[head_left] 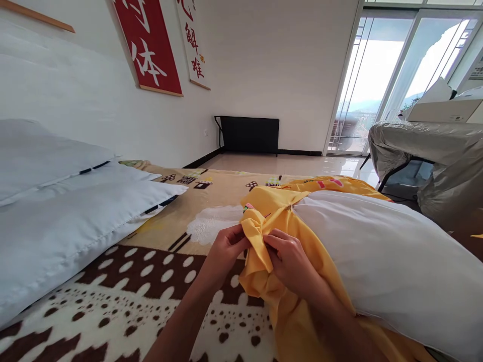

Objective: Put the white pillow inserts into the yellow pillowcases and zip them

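A yellow pillowcase lies bunched around the near-left end of a plump white pillow, most of which is uncovered. My left hand pinches a folded edge of the yellow fabric between thumb and fingers. Close beside it, my right hand is closed on the same fold, its fingertips partly hidden by the cloth. A twisted flap of the case stands up between both hands, with a bit of coloured print at its top. Below my hands, loose yellow cloth hangs over the blanket.
Several white pillows lie stacked at left on a brown and cream patterned blanket. A black folded panel leans by the far wall. Plastic-covered furniture holding a white box stands at right, near glass doors.
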A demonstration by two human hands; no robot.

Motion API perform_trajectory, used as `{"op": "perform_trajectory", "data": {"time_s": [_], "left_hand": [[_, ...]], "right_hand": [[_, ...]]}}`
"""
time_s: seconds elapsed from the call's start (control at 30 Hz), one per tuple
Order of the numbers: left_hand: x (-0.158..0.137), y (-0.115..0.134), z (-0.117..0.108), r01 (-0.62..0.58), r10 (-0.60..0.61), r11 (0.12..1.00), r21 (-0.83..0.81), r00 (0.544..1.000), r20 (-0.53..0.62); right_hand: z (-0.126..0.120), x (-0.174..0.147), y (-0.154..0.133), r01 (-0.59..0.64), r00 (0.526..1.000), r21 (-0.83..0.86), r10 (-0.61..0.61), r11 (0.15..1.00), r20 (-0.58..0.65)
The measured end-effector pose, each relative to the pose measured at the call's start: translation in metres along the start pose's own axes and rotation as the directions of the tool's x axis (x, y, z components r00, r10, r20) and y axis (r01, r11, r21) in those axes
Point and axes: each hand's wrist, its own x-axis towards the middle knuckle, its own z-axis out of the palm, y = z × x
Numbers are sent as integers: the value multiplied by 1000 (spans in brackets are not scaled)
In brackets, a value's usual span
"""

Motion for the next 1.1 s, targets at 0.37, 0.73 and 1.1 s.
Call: {"op": "perform_trajectory", "data": {"time_s": [0.37,0.73,1.1], "left_hand": [[1,-2,7,47,-92,925,-378,990,-104],[-1,-1,11,-35,-81,899,-437,966,-244],[-1,-7,11,-16,-16,938,-346,996,-91]], "right_hand": [[-5,-2,3,-98,995,-20,98,995,7],[8,-6,-6,36,957,-213,-96,976,-276],[-18,-6,-1,-16,986,-278,-32,960,-165]]}}
